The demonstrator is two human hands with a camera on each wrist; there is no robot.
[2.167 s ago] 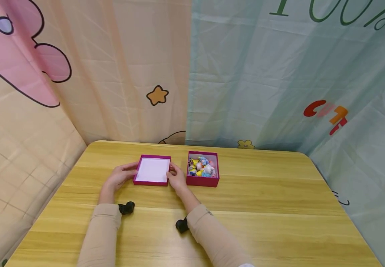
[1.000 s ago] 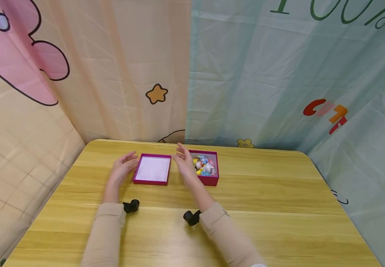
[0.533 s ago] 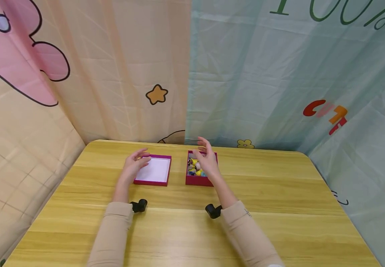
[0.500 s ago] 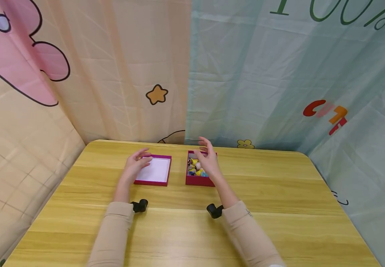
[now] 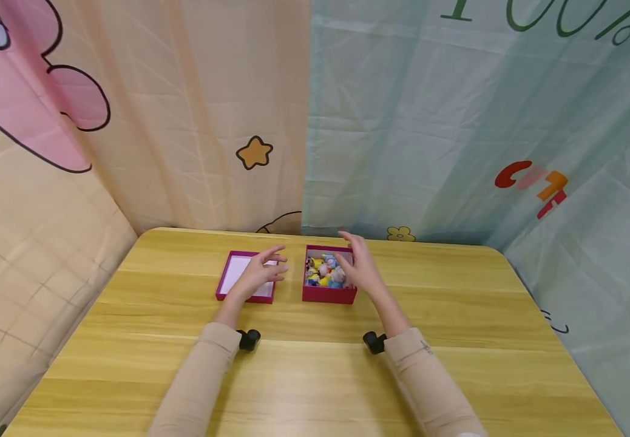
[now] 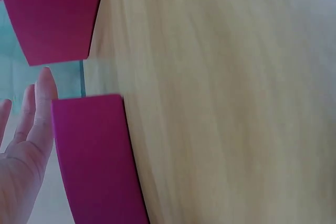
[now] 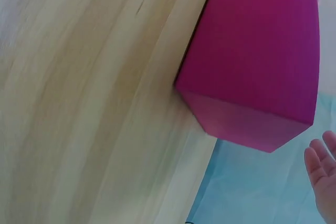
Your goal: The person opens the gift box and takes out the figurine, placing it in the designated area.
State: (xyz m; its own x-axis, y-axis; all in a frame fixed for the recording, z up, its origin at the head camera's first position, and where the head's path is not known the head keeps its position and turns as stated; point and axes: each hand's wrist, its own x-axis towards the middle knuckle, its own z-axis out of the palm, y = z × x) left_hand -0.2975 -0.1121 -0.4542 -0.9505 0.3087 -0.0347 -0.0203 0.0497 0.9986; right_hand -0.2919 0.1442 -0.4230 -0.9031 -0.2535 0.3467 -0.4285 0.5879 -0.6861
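Note:
A magenta box (image 5: 328, 295) stands open-topped on the table, filled with several small colourful toy figurines (image 5: 323, 272). To its left lies the matching box lid (image 5: 230, 276), its white inside facing up. My left hand (image 5: 260, 274) hovers over the lid's right part and hides some of it; its fingers are spread and hold nothing. Above the box's right side is my right hand (image 5: 362, 267), fingers apart and holding nothing. In the left wrist view the left fingers show beside the lid's side wall (image 6: 97, 156). The right wrist view shows the box's outer walls (image 7: 257, 40) near my right hand.
The wooden table (image 5: 457, 340) has its back edge close behind the box. Printed curtains (image 5: 391, 121) hang behind and at both sides. A small black device (image 5: 249, 340) sits at the left cuff, another black device (image 5: 374, 342) at the right one.
My right hand let go of the lid and moved right, across the box to its right side. The left hand left the lid's left edge and moved right over it. Box and lid stayed put.

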